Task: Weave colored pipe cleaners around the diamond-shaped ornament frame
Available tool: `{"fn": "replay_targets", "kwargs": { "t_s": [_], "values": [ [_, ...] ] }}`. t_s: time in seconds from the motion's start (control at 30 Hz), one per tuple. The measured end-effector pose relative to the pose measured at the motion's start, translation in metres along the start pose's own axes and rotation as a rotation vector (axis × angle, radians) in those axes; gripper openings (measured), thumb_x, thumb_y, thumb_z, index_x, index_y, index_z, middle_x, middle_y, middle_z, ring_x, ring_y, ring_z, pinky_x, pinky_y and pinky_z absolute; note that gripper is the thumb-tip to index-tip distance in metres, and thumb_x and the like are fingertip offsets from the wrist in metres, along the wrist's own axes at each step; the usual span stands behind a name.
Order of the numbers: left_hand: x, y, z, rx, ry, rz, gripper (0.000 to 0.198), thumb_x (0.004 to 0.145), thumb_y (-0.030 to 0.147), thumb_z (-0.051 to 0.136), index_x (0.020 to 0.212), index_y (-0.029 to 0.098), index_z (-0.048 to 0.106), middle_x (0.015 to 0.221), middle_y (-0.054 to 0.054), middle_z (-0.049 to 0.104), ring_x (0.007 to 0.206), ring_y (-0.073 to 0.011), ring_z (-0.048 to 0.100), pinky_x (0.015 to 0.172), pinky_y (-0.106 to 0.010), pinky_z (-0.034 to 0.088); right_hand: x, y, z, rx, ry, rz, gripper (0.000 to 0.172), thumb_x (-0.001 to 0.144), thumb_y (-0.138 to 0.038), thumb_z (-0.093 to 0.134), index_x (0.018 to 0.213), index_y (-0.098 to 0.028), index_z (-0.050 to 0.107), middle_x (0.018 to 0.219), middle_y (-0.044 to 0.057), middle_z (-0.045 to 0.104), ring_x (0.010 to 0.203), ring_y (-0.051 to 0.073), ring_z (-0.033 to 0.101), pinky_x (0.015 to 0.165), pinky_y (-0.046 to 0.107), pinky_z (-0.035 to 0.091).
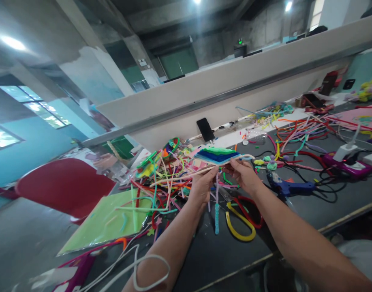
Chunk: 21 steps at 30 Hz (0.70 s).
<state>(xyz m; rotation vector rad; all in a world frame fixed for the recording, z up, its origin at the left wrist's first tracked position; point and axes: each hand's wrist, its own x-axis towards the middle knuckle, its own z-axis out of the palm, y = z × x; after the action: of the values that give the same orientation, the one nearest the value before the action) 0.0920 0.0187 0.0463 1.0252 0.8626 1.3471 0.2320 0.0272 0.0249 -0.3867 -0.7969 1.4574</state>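
Note:
A layered craft piece (218, 155) in green, dark blue and light blue is held up over the messy table, with a pale pipe cleaner (186, 175) running along its lower edge. My left hand (202, 187) is closed, thumb and fingers pinching the pipe cleaner at the piece's lower left. Closed near the lower right edge, my right hand (245, 173) grips the same piece, and the pipe cleaner's curved end sticks out past its fingers. Below my hands hang or lie a light-blue twisted strand (217, 219), a yellow-handled loop (240, 235) and a red loop (260, 217).
A heap of coloured pipe cleaners (161, 186) spreads to the left, beside a green sheet (103, 223). On the right are a blue glue gun (295, 187), cables and a purple power strip (353, 168). A phone (205, 129) leans against the partition (180, 125). A red chair (64, 186) stands left.

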Motion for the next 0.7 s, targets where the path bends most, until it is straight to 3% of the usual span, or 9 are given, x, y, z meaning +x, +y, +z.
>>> {"fn": "replay_targets", "kwargs": {
  "t_s": [0.2, 0.47, 0.7],
  "values": [
    [0.006, 0.000, -0.004, 0.025, 0.060, 0.013, 0.023, 0.058, 0.029, 0.082, 0.071, 0.012, 0.072, 0.056, -0.001, 0.064, 0.048, -0.0085, 0.056, 0.046, -0.019, 0.042, -0.001, 0.002, -0.002, -0.052, 0.007, 0.008, 0.027, 0.067, -0.042, 0.077, 0.073, -0.017, 0.068, 0.076, 0.003, 0.073, 0.074, 0.017, 0.070, 0.069, 0.026, 0.056],
    [0.015, 0.005, -0.016, -0.049, 0.031, 0.008, 0.024, 0.059, 0.025, 0.082, 0.072, 0.011, 0.069, 0.056, -0.001, 0.063, 0.048, -0.0079, 0.057, 0.047, -0.017, 0.044, 0.002, -0.004, -0.003, -0.061, 0.152, -0.039, 0.034, 0.061, -0.047, 0.079, 0.077, -0.019, 0.068, 0.063, 0.000, 0.070, 0.059, 0.018, 0.070, 0.051, 0.024, 0.054],
    [0.016, 0.003, -0.018, -0.024, -0.007, 0.003, 0.021, 0.061, 0.026, 0.081, 0.069, 0.011, 0.068, 0.057, -0.002, 0.064, 0.049, -0.0086, 0.057, 0.049, -0.019, 0.045, 0.003, -0.003, -0.007, -0.204, 0.247, -0.155, 0.027, 0.065, -0.043, 0.077, 0.070, -0.017, 0.072, 0.059, 0.001, 0.069, 0.055, 0.015, 0.066, 0.054, 0.025, 0.054]
  ]
}}
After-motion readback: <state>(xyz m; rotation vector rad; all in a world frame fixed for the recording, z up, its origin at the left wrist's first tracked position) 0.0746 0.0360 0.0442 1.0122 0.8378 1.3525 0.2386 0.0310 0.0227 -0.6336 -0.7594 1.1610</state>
